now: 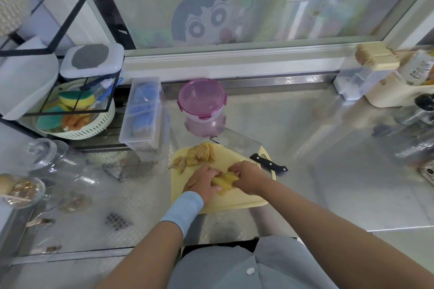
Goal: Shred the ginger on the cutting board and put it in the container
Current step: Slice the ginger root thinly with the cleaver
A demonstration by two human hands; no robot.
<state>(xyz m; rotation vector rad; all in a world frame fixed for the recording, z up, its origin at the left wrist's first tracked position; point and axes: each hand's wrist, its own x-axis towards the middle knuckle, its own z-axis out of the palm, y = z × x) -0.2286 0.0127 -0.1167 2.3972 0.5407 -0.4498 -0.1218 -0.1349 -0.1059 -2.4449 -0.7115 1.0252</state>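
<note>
Left hand (pixel 203 183) and right hand (pixel 249 176) grip one ginger chunk (pixel 226 179) mid cutting board (pixel 237 203), fingers curled round it. Sliced ginger (pixel 203 151) at board's far edge. Knife (pixel 237 145) across far-right corner. Lidded container (pixel 202 101) just beyond.

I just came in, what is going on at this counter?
A person holds a small stack of ginger pieces between the left hand and right hand on the yellow cutting board. The cleaver lies unused at the board's far right corner, and sliced ginger sits at its far edge. The pink container behind the board has its lid on.
</note>
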